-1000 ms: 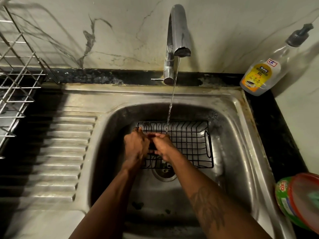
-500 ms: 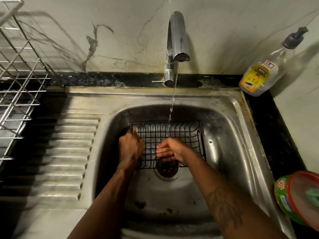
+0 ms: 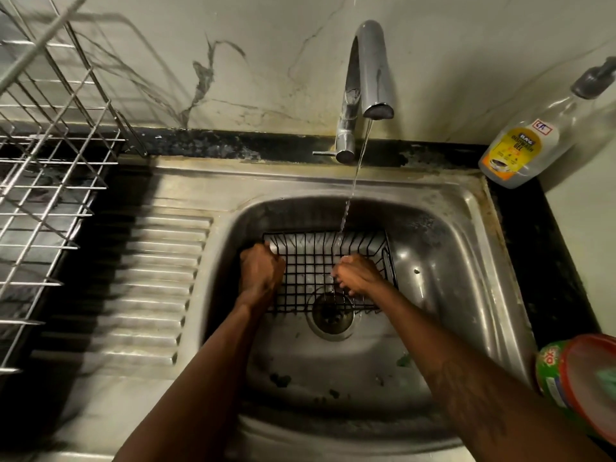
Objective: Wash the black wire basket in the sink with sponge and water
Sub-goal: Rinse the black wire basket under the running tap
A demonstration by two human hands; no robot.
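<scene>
Now the left hand [image 3: 261,267] grips the gridded, rectangular black wire basket [image 3: 308,261].

Dim overhead light, deep shadows, wide-angle edge distortion, blurred corners.

Open room in basin [image 3: 450,278] right of basket [image 3: 310,261] — tap spout [image 3: 370,61] overhangs rear, dish rack [image 3: 50,161] crowds left counter

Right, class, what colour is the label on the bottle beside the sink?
The label is yellow, shading to orange at the bottom; the head view shows it.
</scene>
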